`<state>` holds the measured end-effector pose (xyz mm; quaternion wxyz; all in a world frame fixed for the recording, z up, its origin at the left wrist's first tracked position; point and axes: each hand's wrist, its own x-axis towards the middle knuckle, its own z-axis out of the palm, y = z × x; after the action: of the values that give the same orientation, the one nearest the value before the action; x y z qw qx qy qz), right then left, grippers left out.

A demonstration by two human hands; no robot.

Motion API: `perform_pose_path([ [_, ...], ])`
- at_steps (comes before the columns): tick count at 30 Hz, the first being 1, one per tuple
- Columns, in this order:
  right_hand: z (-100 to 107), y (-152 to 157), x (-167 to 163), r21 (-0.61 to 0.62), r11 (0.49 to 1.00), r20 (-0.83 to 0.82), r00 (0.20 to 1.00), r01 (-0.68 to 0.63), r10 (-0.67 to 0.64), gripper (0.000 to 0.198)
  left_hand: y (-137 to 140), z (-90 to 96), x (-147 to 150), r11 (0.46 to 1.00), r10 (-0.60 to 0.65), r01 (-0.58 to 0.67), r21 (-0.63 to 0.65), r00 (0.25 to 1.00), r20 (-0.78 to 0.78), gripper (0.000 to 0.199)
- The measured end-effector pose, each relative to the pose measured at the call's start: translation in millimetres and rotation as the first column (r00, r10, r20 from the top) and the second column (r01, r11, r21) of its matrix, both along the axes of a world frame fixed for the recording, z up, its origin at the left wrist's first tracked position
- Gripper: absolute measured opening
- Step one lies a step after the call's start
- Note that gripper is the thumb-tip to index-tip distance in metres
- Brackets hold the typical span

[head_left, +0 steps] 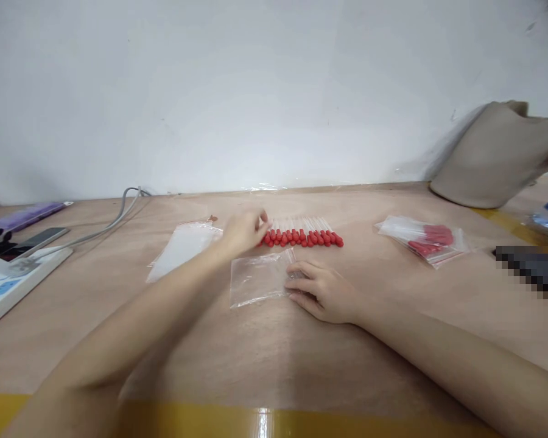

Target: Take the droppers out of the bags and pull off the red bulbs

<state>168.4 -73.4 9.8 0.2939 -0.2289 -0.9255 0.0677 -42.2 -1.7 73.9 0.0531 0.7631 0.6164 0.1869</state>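
Note:
A row of clear thin tubes with red bulb ends (pixel 301 238), like small droppers, lies across the middle of the table. At the row's left end is my left hand (pixel 244 232), its thumb and fingers pinched together; whatever is between the fingertips is hidden. In front of the row, a clear zip bag (pixel 258 281) lies flat and looks empty. My right hand (pixel 324 291) grips the bag's right edge, with the fingers curled over the opening.
Flat zip bags (pixel 178 246) are stacked at left. Filled bags (pixel 432 240) with red-ended pieces lie at right. A power strip (pixel 25 280), cable (pixel 119 214) and phone (pixel 43 238) sit far left. A beige container (pixel 488 161) and a dark blurred object (pixel 534 274) are at right.

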Motion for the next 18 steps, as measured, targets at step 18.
perform_pose_path([
  [18, 43, 28, 36, -0.227, 0.923, -0.05, 0.943, 0.31, -0.329, 0.02, -75, -54.6, -19, 0.95, -0.297, 0.31, -0.031, 0.931, 0.214, 0.045],
])
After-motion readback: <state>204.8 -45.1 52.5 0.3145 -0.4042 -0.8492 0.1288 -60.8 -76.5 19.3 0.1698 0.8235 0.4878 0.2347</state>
